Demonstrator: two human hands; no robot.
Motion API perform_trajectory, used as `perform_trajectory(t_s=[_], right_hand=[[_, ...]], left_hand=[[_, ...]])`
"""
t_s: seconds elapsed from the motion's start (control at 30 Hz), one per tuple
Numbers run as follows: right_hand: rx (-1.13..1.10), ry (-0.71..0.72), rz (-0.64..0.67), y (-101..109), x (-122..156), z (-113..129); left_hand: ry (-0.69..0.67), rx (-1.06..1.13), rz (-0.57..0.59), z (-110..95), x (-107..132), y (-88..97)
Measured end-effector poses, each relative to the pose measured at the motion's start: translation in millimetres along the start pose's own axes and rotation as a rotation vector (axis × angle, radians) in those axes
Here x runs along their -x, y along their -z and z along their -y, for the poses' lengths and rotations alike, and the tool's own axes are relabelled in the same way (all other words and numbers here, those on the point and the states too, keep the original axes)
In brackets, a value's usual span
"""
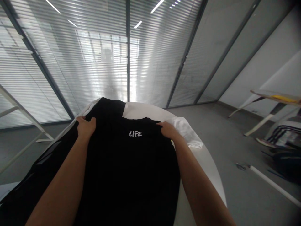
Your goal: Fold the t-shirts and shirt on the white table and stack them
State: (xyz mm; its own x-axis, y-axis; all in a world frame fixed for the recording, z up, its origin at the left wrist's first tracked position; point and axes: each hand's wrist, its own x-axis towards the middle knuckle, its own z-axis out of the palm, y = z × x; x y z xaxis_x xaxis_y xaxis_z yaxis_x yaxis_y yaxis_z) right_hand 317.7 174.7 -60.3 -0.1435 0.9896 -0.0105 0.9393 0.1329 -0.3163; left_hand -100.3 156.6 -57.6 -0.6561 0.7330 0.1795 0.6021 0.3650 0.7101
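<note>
white round surface carries black t-shirt; i see left hand pinching its cloth, right hand i cannot tell, and loose grip may let shirt slide over white cloth.

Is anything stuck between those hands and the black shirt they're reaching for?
Nothing visible stands in the way: the left hand and right hand lie directly on the black T-shirt. White cloth shows only beyond the right hand.
</note>
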Motion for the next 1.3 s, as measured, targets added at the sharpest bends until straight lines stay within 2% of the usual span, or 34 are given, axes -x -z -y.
perform_trajectory(t_s=[0.1,0.2,0.27,0.33,0.43,0.5,0.53,0.6,0.73,0.87,1.1,1.23,1.3], right_hand=[[-0.012,-0.005,0.036,-0.6,-1.6,0.2],[-0.044,-0.006,0.046,-0.4,-2.7,1.4],[-0.084,0.004,0.0,1.0,-4.4,2.4],[-0.131,0.006,-0.129,4.2,-6.4,2.8],[-0.182,-0.007,-0.425,11.3,-7.9,1.7],[-0.19,-0.032,-0.582,15.5,-6.4,0.4],[-0.182,-0.055,-0.613,16.7,-4.9,-0.1],[-0.134,-0.144,-0.578,16.9,-1.3,-0.7],[-0.024,-0.347,-0.333,12.4,2.9,-0.5],[0.013,-0.41,-0.176,10.6,1.1,-1.5],[0.12,-0.515,-0.162,16.5,1.7,-19.1],[0.083,-0.498,-0.14,18.3,-0.3,-36.1],[0.012,-0.443,-0.179,18.0,-2.7,-41.8]], left_hand=[[0.053,-0.097,0.036,2.0,0.5,-2.5],[-0.02,-0.167,0.118,2.2,0.3,-6.2],[-0.111,-0.158,0.158,0.3,1.2,-7.8],[-0.223,-0.11,0.127,-2.9,3.0,-8.3],[-0.379,-0.014,0.015,-6.9,5.3,-8.4],[-0.413,0.015,-0.038,-6.8,5.2,-9.9],[-0.395,0.003,-0.044,-5.6,4.7,-11.3],[-0.302,-0.064,0.01,-1.5,3.4,-15.5],[-0.154,-0.171,0.167,6.6,0.9,-23.3],[-0.111,-0.106,0.164,7.3,-2.2,-24.9],[-0.045,-0.174,0.21,5.8,-7.4,-25.3],[-0.045,-0.248,0.287,7.6,-6.8,-26.3],[-0.081,-0.255,0.301,8.8,-6.0,-26.9]])
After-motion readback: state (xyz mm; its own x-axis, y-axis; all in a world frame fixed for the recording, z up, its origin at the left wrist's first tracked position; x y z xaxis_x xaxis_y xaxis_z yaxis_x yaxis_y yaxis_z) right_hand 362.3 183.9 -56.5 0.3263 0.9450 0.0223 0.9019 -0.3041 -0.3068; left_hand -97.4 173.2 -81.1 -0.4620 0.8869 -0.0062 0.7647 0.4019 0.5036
